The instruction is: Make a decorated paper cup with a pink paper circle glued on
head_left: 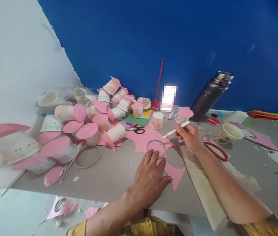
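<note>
A grey ring (156,141) lies on a cut-out sheet of pink paper (143,135) in the middle of the table. With fingers stretched forward, my left hand (151,177) lies over the paper, its fingertips at the ring's near edge. My right hand (188,135) is closed around a white marker (175,129) with an orange band. The marker's tip points left, just beyond the ring's far side. Round holes and curved cuts show along the pink sheet's edges. A second grey ring (87,167) rests on the table to the left.
Paper cups with pink discs (87,131) are heaped on the left. Black-handled scissors (139,130) lie behind the pink paper. A dark thermos (209,98) leans at the back right, with red-handled scissors (216,151) and a patterned cup (228,133) nearer. Folded cloth (202,186) lies under my right forearm.
</note>
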Motion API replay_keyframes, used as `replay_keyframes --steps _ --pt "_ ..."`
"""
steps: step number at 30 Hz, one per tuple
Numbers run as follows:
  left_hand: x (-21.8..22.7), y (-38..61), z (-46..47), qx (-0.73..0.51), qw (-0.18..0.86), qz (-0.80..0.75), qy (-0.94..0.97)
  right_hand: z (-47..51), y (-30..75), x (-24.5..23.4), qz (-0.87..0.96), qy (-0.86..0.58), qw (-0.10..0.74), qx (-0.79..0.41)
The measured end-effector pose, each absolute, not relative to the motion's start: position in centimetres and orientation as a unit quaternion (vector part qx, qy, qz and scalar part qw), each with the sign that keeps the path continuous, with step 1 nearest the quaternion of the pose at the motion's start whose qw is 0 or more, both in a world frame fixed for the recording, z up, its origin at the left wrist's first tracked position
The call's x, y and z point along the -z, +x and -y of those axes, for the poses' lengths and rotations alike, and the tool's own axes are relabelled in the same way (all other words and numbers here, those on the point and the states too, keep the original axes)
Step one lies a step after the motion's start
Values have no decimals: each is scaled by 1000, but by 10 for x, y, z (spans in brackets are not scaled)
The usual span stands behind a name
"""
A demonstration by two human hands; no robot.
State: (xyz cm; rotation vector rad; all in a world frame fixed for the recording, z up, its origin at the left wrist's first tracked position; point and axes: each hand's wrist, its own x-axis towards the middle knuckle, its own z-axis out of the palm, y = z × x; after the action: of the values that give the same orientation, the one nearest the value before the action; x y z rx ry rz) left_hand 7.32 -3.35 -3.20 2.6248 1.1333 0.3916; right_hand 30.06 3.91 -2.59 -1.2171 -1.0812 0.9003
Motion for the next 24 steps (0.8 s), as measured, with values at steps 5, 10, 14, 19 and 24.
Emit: replay_keyframes --steps 5,10,14,19,24 --pt "38 74 34 -154 121 -383 903 -29 291 23 543 -570 527 -321" --pt "39 75 32 -179 104 -372 905 -26 292 21 579 -579 506 -272" --pt "39 74 31 -188 89 -368 907 -23 284 5 617 -586 468 -238" --pt "43 74 31 -203 55 -359 909 -27 250 -25 707 -563 373 -211" --pt "47 75 30 -204 32 -345 916 -46 223 -36 774 -547 264 -176"
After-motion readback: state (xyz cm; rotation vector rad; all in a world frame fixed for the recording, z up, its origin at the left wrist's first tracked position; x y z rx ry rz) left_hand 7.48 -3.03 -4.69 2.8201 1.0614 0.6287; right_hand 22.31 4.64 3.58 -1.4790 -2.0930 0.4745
